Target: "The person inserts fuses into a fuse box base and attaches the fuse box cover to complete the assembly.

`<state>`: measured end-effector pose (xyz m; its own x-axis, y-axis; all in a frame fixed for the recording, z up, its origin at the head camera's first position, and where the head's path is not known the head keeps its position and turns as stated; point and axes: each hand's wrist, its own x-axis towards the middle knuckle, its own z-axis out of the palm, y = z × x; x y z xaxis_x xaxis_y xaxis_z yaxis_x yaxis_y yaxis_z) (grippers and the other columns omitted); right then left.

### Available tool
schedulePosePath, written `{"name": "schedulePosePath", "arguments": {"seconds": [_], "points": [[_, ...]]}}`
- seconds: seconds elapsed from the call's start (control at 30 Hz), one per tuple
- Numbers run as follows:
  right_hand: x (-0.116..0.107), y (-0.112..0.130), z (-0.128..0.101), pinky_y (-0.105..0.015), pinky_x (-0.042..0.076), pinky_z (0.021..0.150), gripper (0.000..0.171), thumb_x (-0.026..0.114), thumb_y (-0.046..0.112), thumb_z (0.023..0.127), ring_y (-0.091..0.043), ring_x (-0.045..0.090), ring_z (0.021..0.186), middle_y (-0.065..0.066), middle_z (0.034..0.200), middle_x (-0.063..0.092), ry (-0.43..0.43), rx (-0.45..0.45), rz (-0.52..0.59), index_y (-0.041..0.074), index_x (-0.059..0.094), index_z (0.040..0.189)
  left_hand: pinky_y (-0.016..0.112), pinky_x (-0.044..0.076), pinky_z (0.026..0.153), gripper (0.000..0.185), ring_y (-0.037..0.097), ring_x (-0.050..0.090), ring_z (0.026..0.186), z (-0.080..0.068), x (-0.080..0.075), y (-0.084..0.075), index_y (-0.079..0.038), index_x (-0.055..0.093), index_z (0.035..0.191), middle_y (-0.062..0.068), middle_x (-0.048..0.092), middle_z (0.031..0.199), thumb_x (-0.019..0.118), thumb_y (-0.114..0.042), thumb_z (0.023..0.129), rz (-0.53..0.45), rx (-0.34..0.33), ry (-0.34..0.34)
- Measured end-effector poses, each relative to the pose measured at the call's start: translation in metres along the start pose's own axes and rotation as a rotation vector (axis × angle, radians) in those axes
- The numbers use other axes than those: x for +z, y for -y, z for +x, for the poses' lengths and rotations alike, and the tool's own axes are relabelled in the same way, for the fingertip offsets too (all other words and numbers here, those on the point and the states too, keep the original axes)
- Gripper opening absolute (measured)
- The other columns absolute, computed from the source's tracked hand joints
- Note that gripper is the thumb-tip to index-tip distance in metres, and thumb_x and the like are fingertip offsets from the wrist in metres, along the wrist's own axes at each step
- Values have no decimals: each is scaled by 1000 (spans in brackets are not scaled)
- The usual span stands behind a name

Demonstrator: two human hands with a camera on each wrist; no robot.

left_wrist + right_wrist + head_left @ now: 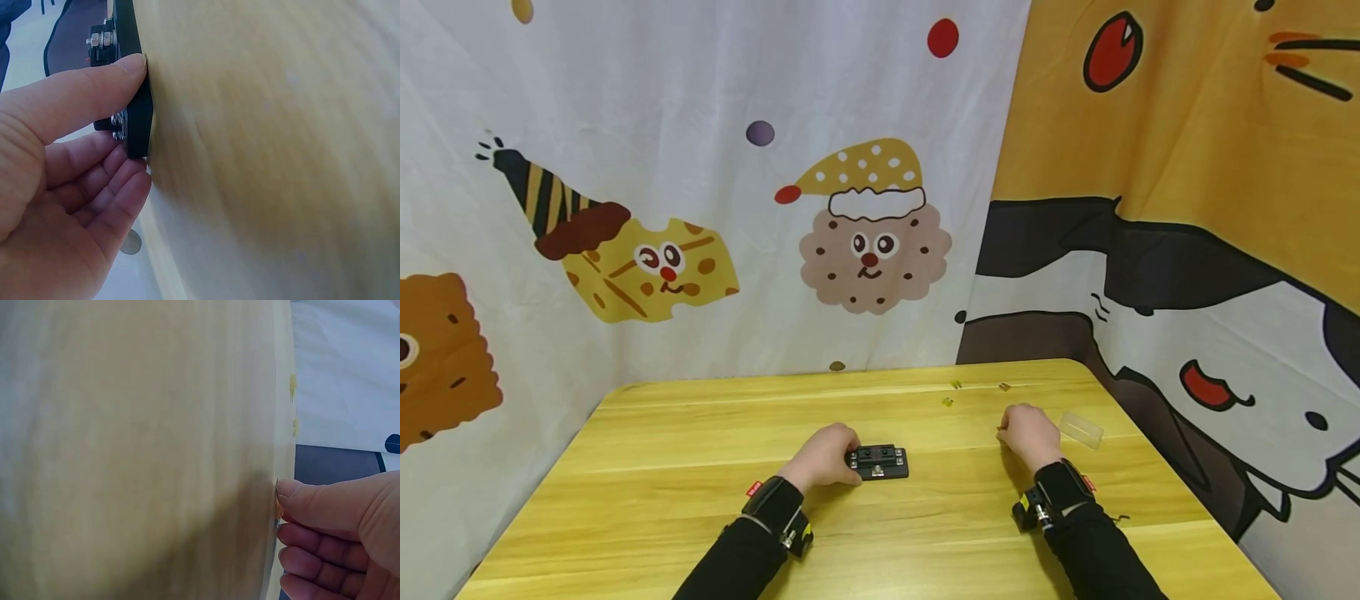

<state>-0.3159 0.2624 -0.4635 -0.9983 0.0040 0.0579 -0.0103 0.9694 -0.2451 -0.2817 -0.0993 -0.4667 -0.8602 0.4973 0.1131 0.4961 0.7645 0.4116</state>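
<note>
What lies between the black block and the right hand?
In the head view, only bare tabletop lies between the black block and the right hand, which pinches a tiny piece on the side facing the block.

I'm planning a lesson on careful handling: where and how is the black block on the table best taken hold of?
Probably by the edges of its base at the left end, coming from the left, as the left hand grips it. The black block is longer than deep and lies flat, and metal fittings stand up from its top.
</note>
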Motion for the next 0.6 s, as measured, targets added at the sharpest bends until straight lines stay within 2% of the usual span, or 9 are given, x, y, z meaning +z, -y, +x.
{"name": "schedulePosePath", "arguments": {"seconds": [0.3, 0.6], "points": [[-1, 0, 1, -45, 50, 66, 10, 78, 15, 83, -26, 60, 77, -7, 86, 64, 9, -1, 5, 9, 71, 84, 36, 47, 76, 41, 16, 49, 76, 0, 2, 0, -3, 67, 92, 2, 56, 85, 93, -19, 64, -3, 11, 0], [-2, 0, 5, -47, 52, 69, 4, 75, 13, 84, -31, 64, 81, -10, 89, 69, -9, -25, -15, 9, 74, 83, 35, 47, 76, 41, 15, 49, 76, 2, 1, 1, -3, 67, 92, 1, 56, 84, 93, -20, 64, 3, 6, 1]]}}
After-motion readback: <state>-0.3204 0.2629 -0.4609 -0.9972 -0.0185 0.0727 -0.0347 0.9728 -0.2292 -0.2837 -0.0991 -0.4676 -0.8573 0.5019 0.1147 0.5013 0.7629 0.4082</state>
